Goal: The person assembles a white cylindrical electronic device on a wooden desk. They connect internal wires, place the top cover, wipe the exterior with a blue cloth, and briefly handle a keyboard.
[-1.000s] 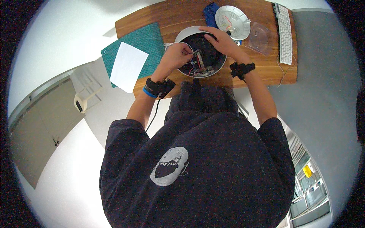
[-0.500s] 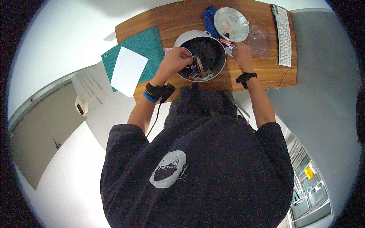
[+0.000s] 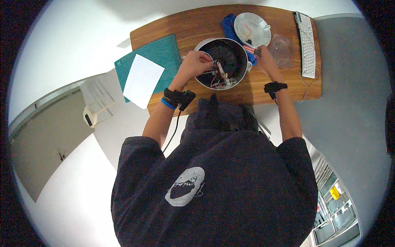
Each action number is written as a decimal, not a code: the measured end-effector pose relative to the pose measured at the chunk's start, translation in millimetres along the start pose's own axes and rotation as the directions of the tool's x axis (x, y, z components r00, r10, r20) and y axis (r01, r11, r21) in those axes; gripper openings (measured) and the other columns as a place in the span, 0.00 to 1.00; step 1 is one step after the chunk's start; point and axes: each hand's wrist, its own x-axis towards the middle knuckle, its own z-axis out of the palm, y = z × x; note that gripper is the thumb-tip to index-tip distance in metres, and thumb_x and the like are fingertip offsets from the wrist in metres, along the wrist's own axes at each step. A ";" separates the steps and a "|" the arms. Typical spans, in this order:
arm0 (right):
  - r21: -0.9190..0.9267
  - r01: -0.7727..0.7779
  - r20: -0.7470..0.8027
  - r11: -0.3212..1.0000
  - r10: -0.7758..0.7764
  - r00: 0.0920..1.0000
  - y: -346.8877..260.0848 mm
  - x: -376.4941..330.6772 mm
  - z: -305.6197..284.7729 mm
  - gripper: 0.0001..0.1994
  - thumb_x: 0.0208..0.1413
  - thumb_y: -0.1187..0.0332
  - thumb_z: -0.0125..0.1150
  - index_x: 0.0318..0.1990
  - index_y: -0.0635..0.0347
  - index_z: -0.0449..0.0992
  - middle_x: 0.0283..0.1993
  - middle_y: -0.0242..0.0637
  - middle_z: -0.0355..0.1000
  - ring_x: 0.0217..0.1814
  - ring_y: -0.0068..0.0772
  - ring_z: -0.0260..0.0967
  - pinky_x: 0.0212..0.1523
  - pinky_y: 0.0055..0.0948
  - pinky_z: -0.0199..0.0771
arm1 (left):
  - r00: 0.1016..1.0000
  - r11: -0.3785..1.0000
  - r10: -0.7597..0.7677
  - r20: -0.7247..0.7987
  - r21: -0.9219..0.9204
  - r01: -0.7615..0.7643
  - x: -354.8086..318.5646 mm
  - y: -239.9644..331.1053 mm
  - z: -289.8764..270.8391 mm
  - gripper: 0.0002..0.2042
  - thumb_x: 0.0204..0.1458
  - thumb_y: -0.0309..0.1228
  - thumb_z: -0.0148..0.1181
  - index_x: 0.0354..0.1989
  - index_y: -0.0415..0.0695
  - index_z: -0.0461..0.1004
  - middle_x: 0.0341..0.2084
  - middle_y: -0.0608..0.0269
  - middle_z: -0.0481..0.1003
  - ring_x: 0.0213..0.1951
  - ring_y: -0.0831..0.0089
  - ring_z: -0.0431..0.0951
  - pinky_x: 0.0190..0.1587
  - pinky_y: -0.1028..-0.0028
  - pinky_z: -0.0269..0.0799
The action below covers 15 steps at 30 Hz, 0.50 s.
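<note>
- Gone from the far rim of the round dark-lined housing [image 3: 235, 57] within the last second: the right hand [image 3: 266, 61], now beside a red-and-white striped item [image 3: 251, 50], just right of the housing.
- Seen there with fingers bent around or against the striped item's dark end (too blurred to tell a firm grip from a touch).
- Unchanged at the housing's left inner side: the left hand [image 3: 195, 65], closed in a fingertip pinch at the end of the wired part [image 3: 222, 70].
- Showing less pale outer wall at the housing's far side than a second ago, so perhaps tipped less toward the body.
- Meaning, by the look of it, work split between two spots: holding inside the housing on one side, handling a loose item on the other, with no second hand on the rim for steadying.
- Lying on the wooden tabletop [image 3: 197, 20]: the housing near the front edge, with a white round lid [image 3: 259, 33] and blue cloth [image 3: 228, 27] behind.
- Farther left, resting on a green mat [image 3: 168, 47]: white paper [image 3: 143, 81].
</note>
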 end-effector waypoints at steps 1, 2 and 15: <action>-0.012 0.093 -0.098 0.996 -0.094 0.991 1.7 -0.6 -10.2 0.20 0.61 0.66 0.67 0.56 0.61 0.69 0.52 0.54 0.76 0.54 0.56 0.76 0.50 0.50 0.75 | 1.000 1.000 0.015 0.006 -0.007 -0.015 2.8 2.4 1.1 0.11 0.49 0.31 0.71 0.36 0.35 0.85 0.28 0.54 0.85 0.31 0.70 0.86 0.36 0.71 0.81; -0.032 0.184 -0.192 0.982 -0.186 0.963 2.9 -0.7 -19.5 0.20 0.61 0.67 0.67 0.57 0.61 0.69 0.52 0.53 0.76 0.55 0.55 0.75 0.50 0.49 0.76 | 0.999 0.999 0.030 0.013 -0.014 -0.030 5.3 5.2 1.9 0.11 0.49 0.31 0.71 0.36 0.35 0.85 0.28 0.54 0.85 0.31 0.70 0.86 0.36 0.71 0.81; -0.021 0.544 -0.042 0.839 -0.544 0.838 -152.3 -50.6 -114.0 0.21 0.59 0.67 0.69 0.58 0.57 0.71 0.50 0.45 0.77 0.52 0.48 0.79 0.54 0.42 0.78 | 0.996 0.986 -0.078 0.047 -0.141 0.084 19.3 11.9 -2.0 0.10 0.53 0.25 0.71 0.38 0.30 0.83 0.30 0.55 0.85 0.33 0.73 0.87 0.36 0.75 0.82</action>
